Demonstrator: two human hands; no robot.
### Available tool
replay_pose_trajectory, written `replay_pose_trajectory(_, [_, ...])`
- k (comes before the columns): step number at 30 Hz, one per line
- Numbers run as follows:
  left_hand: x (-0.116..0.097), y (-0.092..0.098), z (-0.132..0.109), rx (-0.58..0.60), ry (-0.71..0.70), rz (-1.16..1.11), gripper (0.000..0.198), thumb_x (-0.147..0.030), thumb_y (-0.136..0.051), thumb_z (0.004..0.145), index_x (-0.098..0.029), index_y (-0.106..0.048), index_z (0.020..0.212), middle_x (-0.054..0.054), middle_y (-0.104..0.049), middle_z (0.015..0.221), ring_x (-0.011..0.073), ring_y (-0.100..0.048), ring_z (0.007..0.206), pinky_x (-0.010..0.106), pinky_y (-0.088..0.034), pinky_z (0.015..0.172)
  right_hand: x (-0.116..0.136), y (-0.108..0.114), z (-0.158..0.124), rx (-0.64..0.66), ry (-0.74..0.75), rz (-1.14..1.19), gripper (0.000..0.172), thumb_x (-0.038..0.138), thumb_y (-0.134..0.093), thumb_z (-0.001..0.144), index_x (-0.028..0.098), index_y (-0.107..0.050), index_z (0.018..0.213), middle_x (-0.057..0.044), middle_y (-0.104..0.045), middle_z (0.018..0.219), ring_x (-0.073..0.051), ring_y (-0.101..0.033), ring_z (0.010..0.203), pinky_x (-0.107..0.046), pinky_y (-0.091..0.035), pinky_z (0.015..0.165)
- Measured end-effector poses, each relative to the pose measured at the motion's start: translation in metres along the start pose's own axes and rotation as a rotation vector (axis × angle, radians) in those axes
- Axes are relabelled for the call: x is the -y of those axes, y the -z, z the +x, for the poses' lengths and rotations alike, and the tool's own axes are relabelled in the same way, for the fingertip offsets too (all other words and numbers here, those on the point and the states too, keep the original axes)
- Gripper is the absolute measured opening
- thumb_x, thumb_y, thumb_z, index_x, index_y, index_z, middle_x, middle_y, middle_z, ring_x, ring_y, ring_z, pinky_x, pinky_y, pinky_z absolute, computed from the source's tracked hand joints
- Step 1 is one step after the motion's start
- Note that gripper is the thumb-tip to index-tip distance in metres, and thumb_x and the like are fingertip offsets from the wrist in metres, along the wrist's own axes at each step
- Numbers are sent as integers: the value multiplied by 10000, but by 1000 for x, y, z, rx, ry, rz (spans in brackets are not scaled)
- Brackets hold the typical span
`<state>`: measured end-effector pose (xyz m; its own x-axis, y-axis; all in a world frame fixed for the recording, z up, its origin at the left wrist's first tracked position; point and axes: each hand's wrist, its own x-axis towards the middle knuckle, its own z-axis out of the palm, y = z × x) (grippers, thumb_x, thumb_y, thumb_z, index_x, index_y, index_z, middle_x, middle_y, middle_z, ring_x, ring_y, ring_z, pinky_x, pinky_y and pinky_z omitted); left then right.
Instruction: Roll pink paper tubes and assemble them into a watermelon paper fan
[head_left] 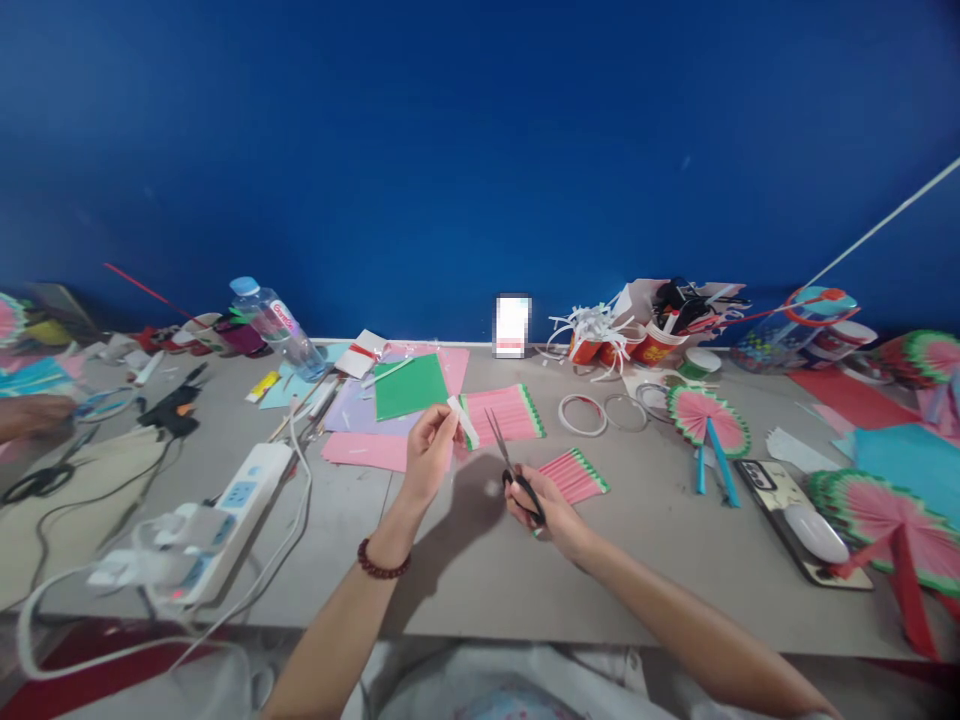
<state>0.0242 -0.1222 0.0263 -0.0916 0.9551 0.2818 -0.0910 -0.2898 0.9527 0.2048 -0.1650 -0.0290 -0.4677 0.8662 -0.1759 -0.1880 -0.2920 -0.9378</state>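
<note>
My left hand (429, 452) is raised over the table, fingers pinched on a small white paper strip (464, 423) with a green end. To its right, my right hand (541, 507) grips black-handled scissors (508, 466), blades pointing up and away, close to the strip but apart from it. Two pleated pink papers with green edges lie just behind: a larger one (506, 412) and a smaller one (574, 474) beside my right hand. A dark red bead bracelet (381, 565) sits on my left wrist.
Pink, green and purple sheets (409, 388) lie at centre back. A white power strip (225, 515) with cables and a glue gun (174, 408) are left, with a water bottle (279, 325). Finished paper fans (709, 420), tape rings (583, 414), cups (651, 345) and a phone (799, 520) are right. Another person's hand (34, 415) shows far left.
</note>
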Motion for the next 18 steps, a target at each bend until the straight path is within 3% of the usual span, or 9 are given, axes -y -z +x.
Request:
replay_pose_trajectory(5, [3, -1, 0, 14, 7, -15, 305, -409, -590, 817, -163, -521, 652, -23, -507, 564, 91, -482, 526, 224, -402, 551, 3, 1, -2, 47, 86, 48, 414, 553, -643, 722, 201, -429, 773, 98, -321, 507, -52, -246, 429, -213, -171, 414])
replay_pose_trajectory(10, [2, -1, 0, 49, 20, -46, 314, -429, -588, 814, -162, -520, 665, -20, -517, 569, 92, -488, 516, 225, -412, 533, 10, -3, -4, 100, 53, -32, 418, 543, -661, 709, 194, -450, 797, 70, -382, 597, -54, -274, 486, -222, -189, 447])
replay_pose_trajectory(18, [-1, -1, -2, 76, -1, -43, 301, -404, -573, 833, -156, -527, 668, -14, -512, 579, 93, -492, 528, 230, -414, 543, 10, -4, -5, 124, 8, 3, 418, 539, -668, 704, 187, -454, 778, 87, -350, 547, -52, -252, 467, -237, -170, 457])
